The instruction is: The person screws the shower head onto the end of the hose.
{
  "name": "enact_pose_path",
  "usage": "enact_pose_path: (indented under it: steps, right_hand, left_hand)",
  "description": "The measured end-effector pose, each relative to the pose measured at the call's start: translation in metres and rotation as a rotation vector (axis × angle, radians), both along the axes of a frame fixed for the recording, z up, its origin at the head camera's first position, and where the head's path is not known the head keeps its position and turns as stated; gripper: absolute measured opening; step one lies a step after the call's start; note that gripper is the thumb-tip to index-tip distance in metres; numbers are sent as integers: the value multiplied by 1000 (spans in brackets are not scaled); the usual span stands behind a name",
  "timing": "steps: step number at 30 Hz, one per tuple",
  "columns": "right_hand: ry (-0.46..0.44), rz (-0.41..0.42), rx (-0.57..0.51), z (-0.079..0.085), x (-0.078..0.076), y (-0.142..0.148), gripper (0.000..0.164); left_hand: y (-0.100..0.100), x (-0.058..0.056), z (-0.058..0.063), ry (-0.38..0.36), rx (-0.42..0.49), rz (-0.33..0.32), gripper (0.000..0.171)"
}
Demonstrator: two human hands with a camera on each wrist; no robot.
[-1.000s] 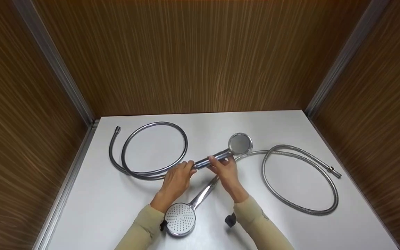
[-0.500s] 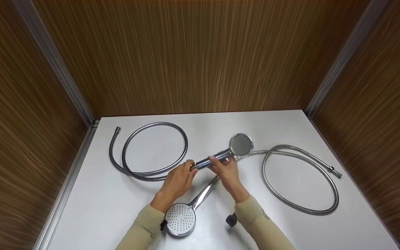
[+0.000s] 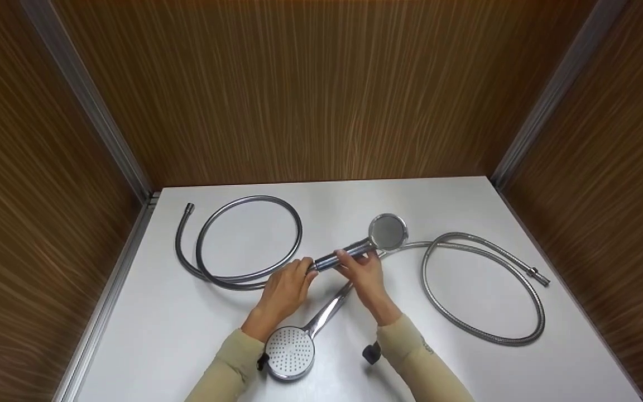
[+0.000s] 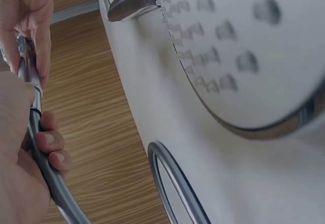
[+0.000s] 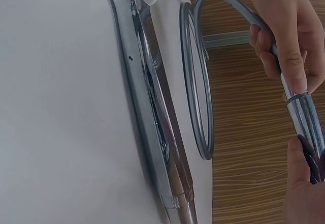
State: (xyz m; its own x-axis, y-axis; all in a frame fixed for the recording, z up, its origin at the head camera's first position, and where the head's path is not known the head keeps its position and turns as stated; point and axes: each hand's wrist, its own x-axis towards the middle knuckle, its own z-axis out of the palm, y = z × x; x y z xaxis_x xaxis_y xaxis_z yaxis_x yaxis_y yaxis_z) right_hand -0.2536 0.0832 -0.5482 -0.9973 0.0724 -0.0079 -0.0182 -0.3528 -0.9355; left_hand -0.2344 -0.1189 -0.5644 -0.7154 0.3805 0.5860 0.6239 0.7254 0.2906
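Above the white table, my right hand (image 3: 366, 282) holds a chrome hand shower (image 3: 388, 231) by its handle, spray face up and head pointing to the back right. At the handle's lower end my left hand (image 3: 282, 290) grips the end of a dark grey shower hose (image 3: 250, 200). In the left wrist view the fingers (image 4: 50, 141) curl round the hose (image 4: 57, 187) just below the joint. From the right wrist, the hose's metal end lines up with the handle (image 5: 306, 120), fingertips right at the seam. The rest of this hose lies looped at the left.
A second hand shower (image 3: 289, 353), with a white dotted face, lies on the table (image 3: 148, 335) below my hands. Its silver hose (image 3: 483, 335) runs beneath the held one and loops at the right. Wood-grain panels (image 3: 321, 89) enclose the back and sides.
My left fingers shift slightly round the hose end at the handle. The right hand and the hand shower stay almost in place.
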Motion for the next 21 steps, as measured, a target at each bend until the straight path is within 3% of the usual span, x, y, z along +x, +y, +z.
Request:
enact_pose_path:
  steps: [5, 13, 16, 21]
  right_hand:
    - [2, 4, 13, -2, 0, 0, 40]
    - [1, 1, -8, -2, 1, 0, 39]
    - [5, 2, -9, -1, 1, 0, 39]
    - [12, 5, -5, 0, 2, 1, 38]
  left_hand:
    - [1, 0, -1, 23, -1, 17, 17]
    - [1, 3, 0, -74, 65, -9, 28]
    - [0, 2, -1, -62, 54, -12, 32]
    - [0, 0, 0, -22, 20, -10, 23]
